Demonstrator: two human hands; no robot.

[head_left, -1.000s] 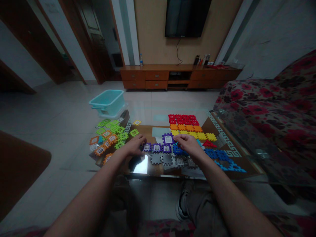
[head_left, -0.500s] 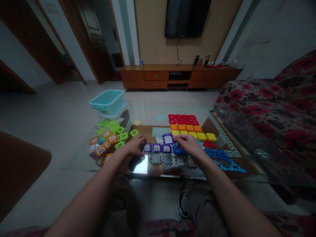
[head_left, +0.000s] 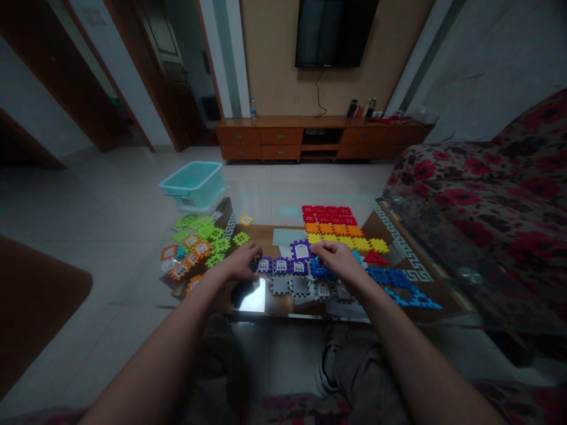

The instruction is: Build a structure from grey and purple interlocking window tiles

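Note:
Between the thumb and fingers of my right hand (head_left: 333,255) is a purple interlocking tile (head_left: 302,250) with a white window print, raised above the row. Below it lies a line of purple window tiles (head_left: 281,265) on the glass table. At the left end of that line rests my left hand (head_left: 243,261), its thumb and fingers apart around the end tile (head_left: 264,264); whether they touch it is hard to see. Grey tiles (head_left: 280,287) sit along the near side. Dark blue tiles (head_left: 319,269) are partly hidden under my right hand.
Red (head_left: 328,213), orange (head_left: 333,229) and yellow tiles (head_left: 361,244) stand in rows at the back right. Loose green (head_left: 219,243) and orange window tiles (head_left: 180,271) lie left. Beyond them is a turquoise bin (head_left: 195,184). More blue tiles (head_left: 411,295) are at right.

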